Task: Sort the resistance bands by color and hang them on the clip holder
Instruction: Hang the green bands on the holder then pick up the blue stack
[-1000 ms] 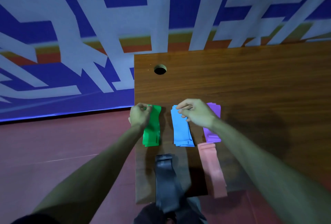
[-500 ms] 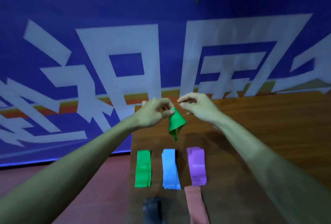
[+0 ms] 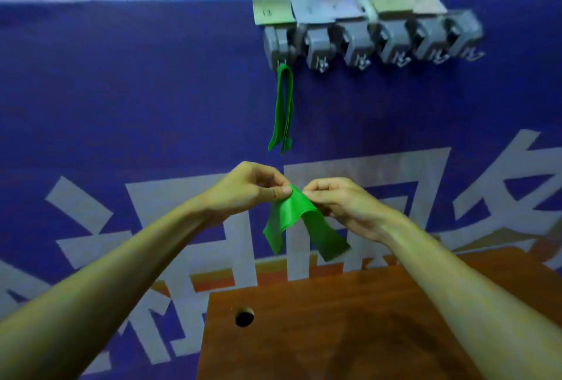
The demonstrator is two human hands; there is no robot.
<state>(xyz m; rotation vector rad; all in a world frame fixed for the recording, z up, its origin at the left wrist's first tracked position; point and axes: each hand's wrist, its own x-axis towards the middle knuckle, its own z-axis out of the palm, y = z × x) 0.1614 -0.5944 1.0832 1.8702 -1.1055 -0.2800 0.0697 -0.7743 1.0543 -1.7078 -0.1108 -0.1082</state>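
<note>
Centrally, in the head view, a green resistance band [image 3: 292,212] pinched at its top fold between left hand [image 3: 249,191] and right hand [image 3: 337,203], thumb and forefinger of each closed tight on it, both ends drooping loose above the far edge of the wooden table [image 3: 334,334]. Upper middle of the frame, on the blue banner [image 3: 121,91], a grey clip holder [image 3: 368,36] with a row of clips. From the leftmost clip, more green bands [image 3: 284,106] hanging straight down, above the hands. Lower centre, a round hole [image 3: 244,316] in the tabletop.
</note>
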